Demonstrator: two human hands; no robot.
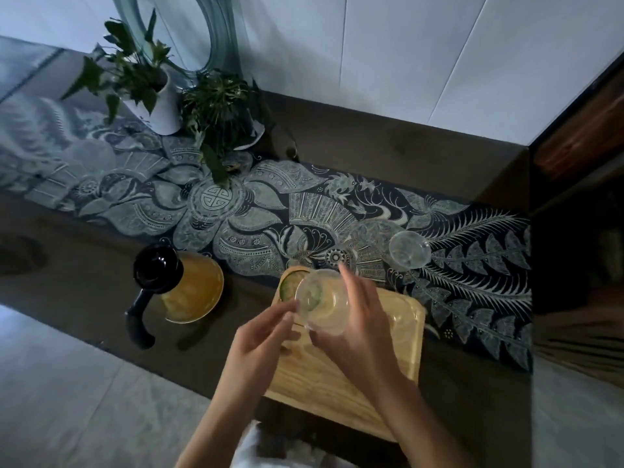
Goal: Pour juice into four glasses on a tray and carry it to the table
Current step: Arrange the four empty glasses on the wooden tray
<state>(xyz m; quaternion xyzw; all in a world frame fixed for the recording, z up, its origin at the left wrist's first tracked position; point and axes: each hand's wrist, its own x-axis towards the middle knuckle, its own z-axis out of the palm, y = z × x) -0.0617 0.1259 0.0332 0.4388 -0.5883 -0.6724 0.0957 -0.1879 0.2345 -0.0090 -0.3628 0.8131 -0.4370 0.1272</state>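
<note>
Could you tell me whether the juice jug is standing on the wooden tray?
No, the juice jug stands on the dark counter left of the wooden tray.

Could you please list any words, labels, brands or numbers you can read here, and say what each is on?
None: no legible text shows in this view.
The patterned runner bears a round emblem, an ornament rather than readable writing.
The juice jug, the wooden tray and the glass held by the right hand show no label.

A home: potted plants (148, 86), round mirror (189, 35) and patterned runner (270, 204) dress a dark counter (388, 143).
</note>
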